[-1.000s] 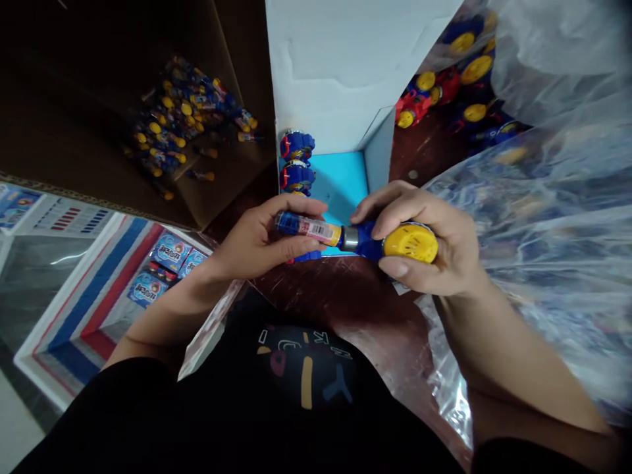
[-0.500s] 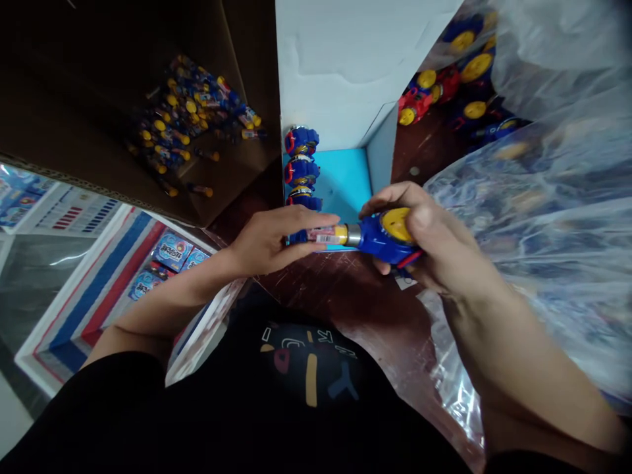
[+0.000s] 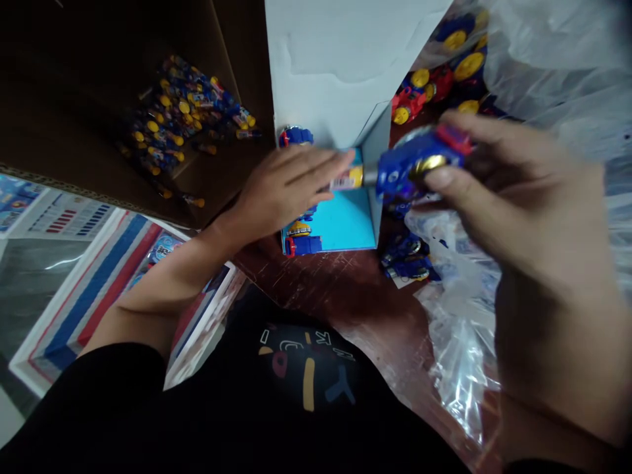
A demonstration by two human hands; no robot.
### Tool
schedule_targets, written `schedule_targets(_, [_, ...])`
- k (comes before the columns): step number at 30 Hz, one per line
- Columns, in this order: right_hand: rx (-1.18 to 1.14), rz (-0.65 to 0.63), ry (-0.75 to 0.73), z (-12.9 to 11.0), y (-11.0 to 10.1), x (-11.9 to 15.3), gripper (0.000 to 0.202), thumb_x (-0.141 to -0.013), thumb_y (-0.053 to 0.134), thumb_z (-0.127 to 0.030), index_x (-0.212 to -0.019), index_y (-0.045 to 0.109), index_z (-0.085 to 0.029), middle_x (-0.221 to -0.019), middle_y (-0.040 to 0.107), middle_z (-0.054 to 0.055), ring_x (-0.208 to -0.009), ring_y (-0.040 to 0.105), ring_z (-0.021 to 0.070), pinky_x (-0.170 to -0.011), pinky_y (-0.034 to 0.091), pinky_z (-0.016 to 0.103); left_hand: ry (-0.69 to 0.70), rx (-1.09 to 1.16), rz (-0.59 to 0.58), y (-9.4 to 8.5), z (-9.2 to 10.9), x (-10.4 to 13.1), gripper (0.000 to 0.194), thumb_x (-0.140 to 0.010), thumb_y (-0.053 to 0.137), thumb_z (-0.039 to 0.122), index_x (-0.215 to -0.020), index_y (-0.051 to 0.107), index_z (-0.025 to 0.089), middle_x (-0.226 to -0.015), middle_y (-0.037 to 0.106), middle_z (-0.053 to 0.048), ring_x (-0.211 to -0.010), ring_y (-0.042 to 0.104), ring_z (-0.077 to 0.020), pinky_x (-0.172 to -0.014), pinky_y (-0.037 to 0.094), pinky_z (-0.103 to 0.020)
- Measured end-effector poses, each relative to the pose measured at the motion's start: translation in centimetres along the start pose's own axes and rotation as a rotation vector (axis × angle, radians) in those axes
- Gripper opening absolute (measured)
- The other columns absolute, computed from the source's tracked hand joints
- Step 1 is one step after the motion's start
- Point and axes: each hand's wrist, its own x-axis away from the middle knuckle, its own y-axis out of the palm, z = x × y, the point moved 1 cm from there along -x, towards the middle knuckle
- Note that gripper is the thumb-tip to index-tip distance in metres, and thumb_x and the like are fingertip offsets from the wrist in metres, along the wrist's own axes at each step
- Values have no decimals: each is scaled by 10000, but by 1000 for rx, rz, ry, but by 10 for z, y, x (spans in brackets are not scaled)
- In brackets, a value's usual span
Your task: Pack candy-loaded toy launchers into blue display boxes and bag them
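Note:
My left hand (image 3: pixel 276 184) is closed around a small labelled tube (image 3: pixel 348 178) with a barcode and a yellow end. The tube joins the metal neck of a blue plastic toy (image 3: pixel 407 168) with a gold disc and a red part. My right hand (image 3: pixel 533 210), blurred by motion, grips this toy with the thumb near the disc. Both hands are over a white box (image 3: pixel 340 52) with a bright blue floor. Along the box's left side stands a row of similar blue toys (image 3: pixel 303 245), partly hidden by my left hand.
At left, a brown carton (image 3: pixel 74 187) contains several small tubes (image 3: pixel 185 112). Red, blue and yellow toys (image 3: pixel 409 105) lie behind the box, beside clear plastic bags (image 3: pixel 553 72). More blue toys (image 3: pixel 409 257) lie on the dark table (image 3: pixel 340 283). A striped container (image 3: pixel 93 289) stands lower left.
Both hands have risen away from my body with the joined toy and tube, moving rightward as well. The toy has turned in my right hand. The front of the toy row now shows.

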Motion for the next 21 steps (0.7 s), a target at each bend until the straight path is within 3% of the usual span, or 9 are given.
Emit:
schedule_targets(2, [345,-33,-84,12,-3,-26,721,-983,747,-640,-1625,591,-352,-1561,663,120,-1366,693,315,-1206,561,502,-56,-38,3,0,-22,-24,618,-962,821,543,-1504,699,271,-1595,638,-80,-1635,446,-386,-1417,291,-563])
schedule_targets(4, [688,-163,-78,22,0,-48,657,-1086,609,-560,-1688,517,-313,-1579,632,167,-1472,609,334,-1241,491,475,-100,-39,24,5,-48,-39,564,-994,776,552,-1464,721,244,-1605,635,-95,-1650,427,-374,-1422,291,-555])
schedule_targets(7, [960,-387,-89,28,11,-67,600,-1142,514,-452,-1720,463,-301,-1476,679,158,-1362,661,347,-1010,566,424,-84,-42,35,17,-79,-44,451,-1106,592,504,-1414,749,214,-1583,662,-108,-1597,514,-339,-1402,340,-563])
schedule_targets(9, [1058,-469,-121,27,15,-74,607,-1138,539,-473,-1725,444,-354,-1449,695,126,-1294,689,340,-884,548,371,-53,-54,48,23,-89,-41,424,-1126,546,473,-1405,760,235,-1590,661,-88,-1583,535,-316,-1396,364,-557])
schedule_targets(12, [1104,-533,-134,25,22,-90,593,-1128,576,-499,-1703,476,-393,-1438,709,104,-1280,689,316,-840,511,340,-27,-86,63,28,-91,-39,417,-1137,517,472,-1416,758,276,-1598,656,-49,-1579,541,-289,-1389,389,-553])
schedule_targets(16, [1030,-606,-131,25,41,-119,523,-1125,616,-431,-1637,576,-335,-1495,695,95,-1389,616,308,-988,520,385,-59,-77,83,24,-83,-38,541,-1156,423,583,-1441,720,232,-1615,641,-58,-1590,524,-276,-1390,378,-532])
schedule_targets(19, [976,-609,-113,29,38,-127,554,-1092,673,-449,-1622,592,-310,-1544,666,115,-1450,566,349,-1073,522,475,-141,-118,233,2,-79,-10,617,-1169,319,625,-1513,645,230,-1675,581,-38,-1613,482,-241,-1407,344,-483])
schedule_targets(21, [910,-512,-63,39,22,-120,677,-1058,706,-519,-1673,524,-300,-1626,595,151,-1482,545,383,-1113,520,526,-307,-275,285,-17,-82,25,601,-1172,313,556,-1574,589,204,-1700,550,-48,-1651,416,-254,-1420,293,-481])
